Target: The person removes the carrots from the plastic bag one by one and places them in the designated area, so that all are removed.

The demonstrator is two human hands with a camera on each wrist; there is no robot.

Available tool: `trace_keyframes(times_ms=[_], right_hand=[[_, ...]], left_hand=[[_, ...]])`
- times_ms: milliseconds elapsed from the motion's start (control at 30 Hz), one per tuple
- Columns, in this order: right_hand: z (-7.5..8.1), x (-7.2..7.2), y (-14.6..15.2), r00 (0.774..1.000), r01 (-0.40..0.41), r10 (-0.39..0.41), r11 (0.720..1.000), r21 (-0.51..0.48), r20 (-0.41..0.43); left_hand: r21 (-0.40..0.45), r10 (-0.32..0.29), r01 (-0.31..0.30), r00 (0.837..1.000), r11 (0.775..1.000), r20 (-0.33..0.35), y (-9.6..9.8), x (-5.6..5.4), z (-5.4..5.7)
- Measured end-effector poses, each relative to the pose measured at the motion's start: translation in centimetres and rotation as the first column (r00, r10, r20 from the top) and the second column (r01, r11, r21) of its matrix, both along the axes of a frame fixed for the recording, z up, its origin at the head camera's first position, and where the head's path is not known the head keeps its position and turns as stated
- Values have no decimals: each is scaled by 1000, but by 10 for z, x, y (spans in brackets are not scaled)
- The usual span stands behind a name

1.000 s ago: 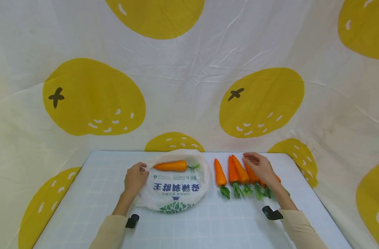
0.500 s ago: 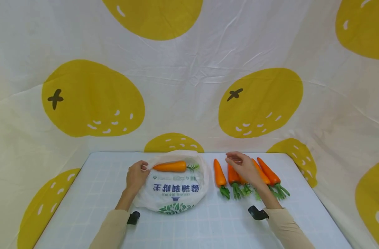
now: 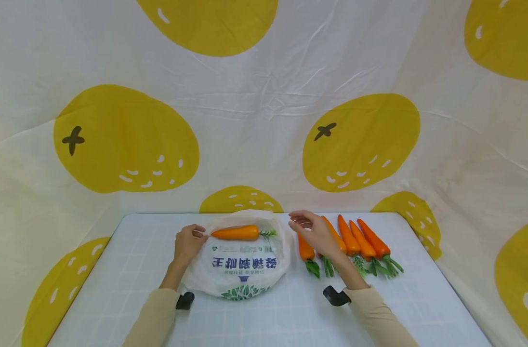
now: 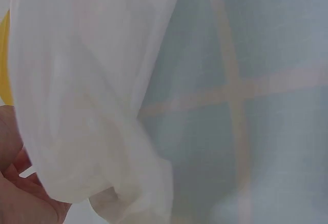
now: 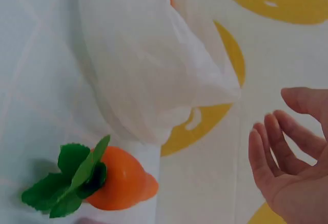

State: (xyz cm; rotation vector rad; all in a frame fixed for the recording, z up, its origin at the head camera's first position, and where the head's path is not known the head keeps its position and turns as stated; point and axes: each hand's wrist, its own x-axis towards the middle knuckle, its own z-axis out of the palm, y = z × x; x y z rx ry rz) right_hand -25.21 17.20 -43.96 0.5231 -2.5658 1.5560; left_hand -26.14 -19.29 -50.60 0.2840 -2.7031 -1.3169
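A white plastic bag [image 3: 244, 250] with blue lettering and a green leaf print lies flat at mid-table, its mouth spread open. One carrot [image 3: 235, 233] with a feathery green top lies sideways in that opening. My left hand [image 3: 189, 243] pinches the bag's left rim; in the left wrist view its fingers [image 4: 25, 198] are partly hidden behind the white plastic. My right hand [image 3: 318, 236], fingers loosely curved and holding nothing, hovers between the bag's right rim and the leftmost carrot [image 3: 306, 251], partly covering the carrots beneath. In the right wrist view that carrot's leafy end [image 5: 118, 178] shows below the bag.
Several more carrots [image 3: 348, 236] lie side by side right of the bag, tips away from me and green tops toward me. A pale checked cloth [image 3: 246, 323] covers the table. Behind it hangs a white curtain [image 3: 255, 144] printed with yellow fruit.
My right hand has moved left, from over the right-hand carrots to beside the bag, uncovering those carrots. The left hand stays at the bag's rim. The carrot in the bag stays put.
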Motion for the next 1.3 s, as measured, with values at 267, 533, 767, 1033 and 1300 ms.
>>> trace_keyframes(times_ms=[267,533,767,1033,1300], right_hand=[[-1,-2,-37,996,-66,66,998,13,-65],[-4,-5,-70,979,-171,184,976,136,-89],[-19,-11,-91,973,-194,217,953,232,-75],[-35,-14,-111,980,-119,174,899,421,-94],[-48,-12,-124,942,-63,242,810,583,-234]], left_hand=[[144,27,-41,995,989,98,-8,-3,-3],[212,42,-66,992,975,118,-12,-7,-2],[215,70,-99,988,972,138,-9,-10,-2],[228,101,-141,979,963,179,-8,-14,-5],[221,133,-177,971,959,199,-4,-9,0]])
